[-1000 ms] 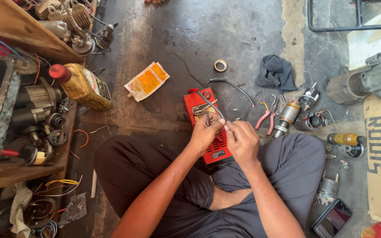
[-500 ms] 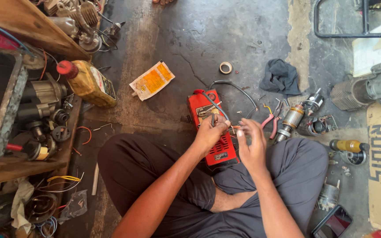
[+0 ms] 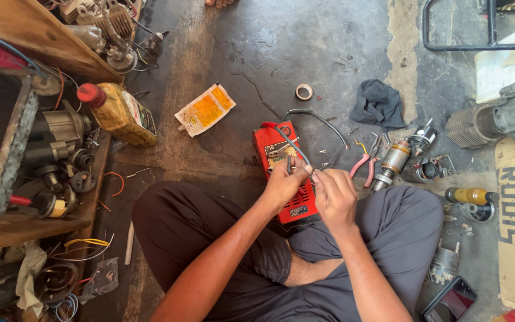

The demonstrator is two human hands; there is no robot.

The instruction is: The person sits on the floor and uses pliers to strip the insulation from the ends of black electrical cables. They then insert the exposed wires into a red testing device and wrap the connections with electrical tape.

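I sit cross-legged on a concrete floor. My left hand and my right hand are together above my lap, both pinching thin dark wires that lead up from between my fingers. Under the hands lies a red box-shaped device with a label, half resting on my legs. A grey cable loops from the device's far end. What the fingertips grip exactly is hidden by the hands.
Pink-handled pliers, a motor armature, a yellow-handled screwdriver, a dark rag, a tape roll, a yellow pouch and a yellow oil bottle lie around. Wooden shelves with motor parts stand left.
My hands have stayed together on the wires over the red device, shifting only slightly. The view has drifted a little.
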